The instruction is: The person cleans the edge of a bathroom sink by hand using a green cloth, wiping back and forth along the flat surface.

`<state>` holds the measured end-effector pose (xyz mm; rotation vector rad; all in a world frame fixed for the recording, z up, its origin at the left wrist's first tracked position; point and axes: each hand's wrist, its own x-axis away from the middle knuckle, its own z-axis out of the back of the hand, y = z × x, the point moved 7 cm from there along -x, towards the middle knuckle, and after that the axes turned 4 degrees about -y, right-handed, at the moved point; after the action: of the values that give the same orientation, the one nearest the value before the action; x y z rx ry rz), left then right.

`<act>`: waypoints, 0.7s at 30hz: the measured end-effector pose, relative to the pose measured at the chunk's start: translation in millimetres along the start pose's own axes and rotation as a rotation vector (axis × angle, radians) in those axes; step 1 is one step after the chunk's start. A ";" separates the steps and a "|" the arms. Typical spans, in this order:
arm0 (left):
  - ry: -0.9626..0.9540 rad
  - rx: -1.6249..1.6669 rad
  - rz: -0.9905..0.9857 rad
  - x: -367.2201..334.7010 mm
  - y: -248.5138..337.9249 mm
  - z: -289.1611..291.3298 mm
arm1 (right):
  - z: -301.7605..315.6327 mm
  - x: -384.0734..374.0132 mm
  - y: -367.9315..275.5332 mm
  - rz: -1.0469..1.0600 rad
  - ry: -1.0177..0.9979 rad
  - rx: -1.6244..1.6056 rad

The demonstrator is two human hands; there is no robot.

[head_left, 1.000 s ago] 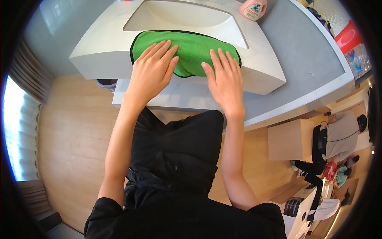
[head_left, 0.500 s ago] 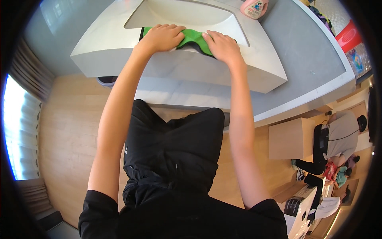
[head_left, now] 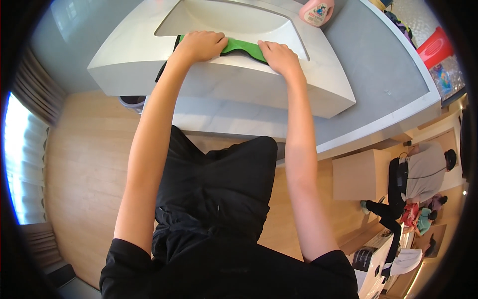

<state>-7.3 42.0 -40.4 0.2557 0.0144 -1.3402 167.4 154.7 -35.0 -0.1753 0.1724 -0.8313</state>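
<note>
A green cloth (head_left: 242, 46) with a black edging lies along the near rim of the white sink (head_left: 234, 17). My left hand (head_left: 203, 46) is closed on the cloth's left part, fingers bent over it. At the cloth's right end, my right hand (head_left: 281, 57) grips it, the thumb toward the middle. Between the two hands the cloth is stretched, with its black lower edge sagging in a curve over the counter's front edge. A black-edged corner of it hangs down beside my left wrist. My palms and the cloth under them are hidden.
A pink bottle (head_left: 317, 12) stands on the counter right of the sink. Farther right are a red container (head_left: 435, 48) and a grey counter with a pale edge (head_left: 378, 60). A bin (head_left: 132, 102) sits under the counter at the left. Several people are at the far right, near a box-like block (head_left: 354, 174).
The cloth between my hands is now flatter and less bunched. A black-edged corner now hangs lower by my left wrist. My right hand has shifted slightly right and down.
</note>
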 end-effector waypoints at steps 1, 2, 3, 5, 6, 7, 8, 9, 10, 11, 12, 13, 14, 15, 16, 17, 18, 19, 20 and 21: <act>0.034 -0.028 -0.050 1.0 1.9 -2.2 | -4.3 -2.0 6.5 -0.001 0.005 0.002; 0.039 -0.029 -0.053 2.3 0.3 -6.8 | -5.4 -2.5 9.3 0.077 0.110 -0.002; 0.136 -0.046 -0.126 8.1 4.3 -4.9 | -1.2 1.0 3.8 0.156 0.210 -0.008; 0.235 -0.064 -0.199 15.5 8.0 -5.6 | -2.1 5.6 5.7 0.168 0.230 -0.017; 0.320 -0.062 -0.196 23.4 11.5 -1.2 | -2.1 12.3 4.5 0.179 0.246 -0.026; 0.406 -0.059 -0.193 32.2 14.5 3.6 | -3.6 18.3 3.2 0.180 0.244 -0.027; 0.404 -0.059 -0.193 38.4 16.5 4.0 | -1.7 26.6 -0.8 0.208 0.309 0.001; 0.418 -0.084 -0.185 46.9 18.8 8.1 | 1.6 37.0 -6.8 0.240 0.377 0.029; 0.430 -0.104 -0.181 52.3 21.7 8.3 | -1.5 45.0 -7.7 0.239 0.377 0.032; 0.431 -0.103 -0.182 57.1 24.3 6.0 | -1.5 56.5 -10.6 0.252 0.449 0.054; 0.486 -0.081 -0.212 65.7 27.4 8.1 | -0.3 68.9 -15.3 0.268 0.524 0.073; 0.538 -0.057 -0.241 75.9 31.4 10.0 | -4.1 78.2 -17.9 0.269 0.525 0.072; 0.538 -0.060 -0.240 85.7 35.3 8.3 | -5.4 89.7 -21.2 0.284 0.568 0.074; 0.574 -0.040 -0.237 98.1 43.6 11.3 | -4.8 101.7 -22.8 0.295 0.614 0.081; 0.608 -0.024 -0.230 111.4 50.6 13.8 | -6.2 111.5 -25.4 0.295 0.617 0.079; 0.636 -0.001 -0.218 122.8 57.4 14.9 | -5.3 121.9 -28.9 0.300 0.633 0.083; 0.638 -0.003 -0.219 130.1 61.4 13.1 | -3.8 129.3 -32.1 0.306 0.649 0.088; 0.654 0.019 -0.199 136.2 62.4 12.4 | -2.8 133.5 -35.0 0.306 0.651 0.087; 0.670 0.042 -0.179 138.4 61.6 12.3 | -1.8 136.4 -37.5 0.304 0.647 0.077; 0.654 0.065 -0.180 137.0 60.7 15.0 | -0.4 138.4 -38.6 0.301 0.642 0.067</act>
<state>81.0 -79.9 -36.7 0.7530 0.5534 -1.3846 231.3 26.0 -38.4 0.1848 0.7547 -0.5677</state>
